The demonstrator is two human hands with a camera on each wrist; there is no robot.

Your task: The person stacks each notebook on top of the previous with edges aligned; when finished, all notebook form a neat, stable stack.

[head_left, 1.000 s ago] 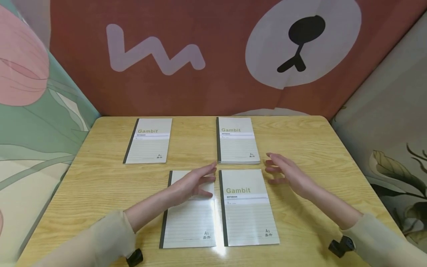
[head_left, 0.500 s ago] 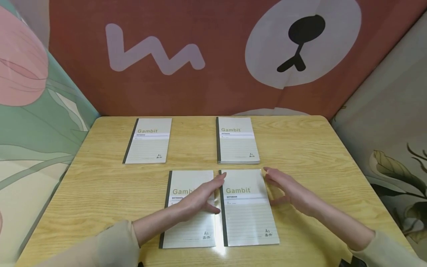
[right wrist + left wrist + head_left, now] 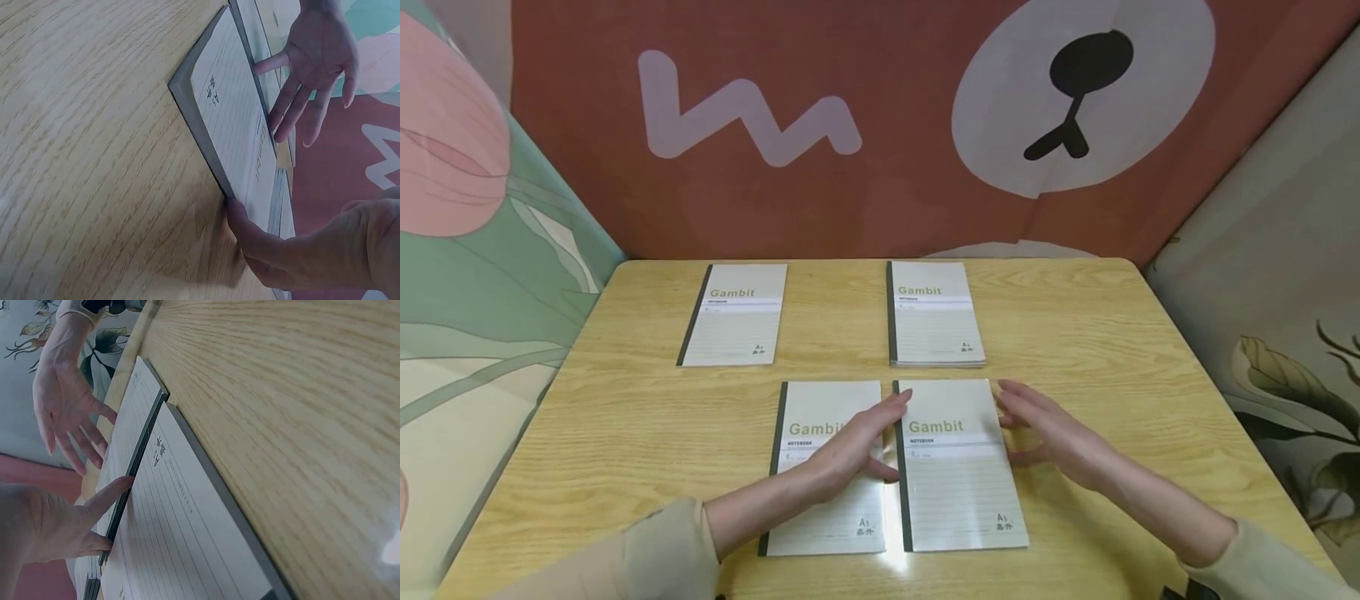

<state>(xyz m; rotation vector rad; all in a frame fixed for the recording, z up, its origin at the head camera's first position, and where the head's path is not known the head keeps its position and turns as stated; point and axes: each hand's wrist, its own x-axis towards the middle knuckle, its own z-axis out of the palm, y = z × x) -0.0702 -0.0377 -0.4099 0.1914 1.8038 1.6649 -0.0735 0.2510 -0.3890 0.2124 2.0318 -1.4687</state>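
Side by side at the front lie two pale A5 notebooks with dark spines, the right front notebook (image 3: 958, 496) and the left front notebook (image 3: 842, 529). My left hand (image 3: 846, 458) reaches across the left one, its thumb and fingertips at the spine of the right one. On the opposite side, my right hand (image 3: 1056, 433) has its fingertips along that notebook's right edge. Both hands have extended fingers, with the right front notebook flat between them. In the right wrist view, the right thumb (image 3: 247, 228) meets the notebook's edge close to the tabletop.
Behind lies a small stack of matching notebooks (image 3: 934, 325), just beyond the right front one. Another single notebook (image 3: 733, 321) is at the rear left. The wooden table (image 3: 1090, 317) backs onto a red printed wall (image 3: 895, 208), with patterned panels at both sides.
Both hands have come nearer the body and closed in on the right front notebook, the left moving rightward to its spine. Over the last half second they barely shift. The notebooks stay put.
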